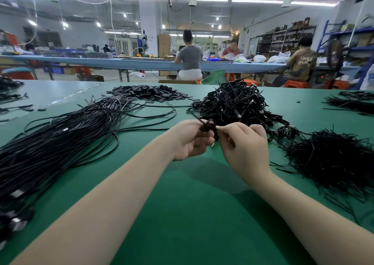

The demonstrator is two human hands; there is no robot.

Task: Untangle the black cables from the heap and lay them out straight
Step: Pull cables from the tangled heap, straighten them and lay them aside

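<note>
I read "UNKN OWN" on the brown shirt (303, 62) far right. My left hand (191, 141) and right hand (243, 146) both pinch a small coiled black cable (208, 127) above the green table (182, 214); its loose end points far-left. The tangled heap (234, 104) lies just beyond; straightened cables (60, 135) run near-left to far.
</note>
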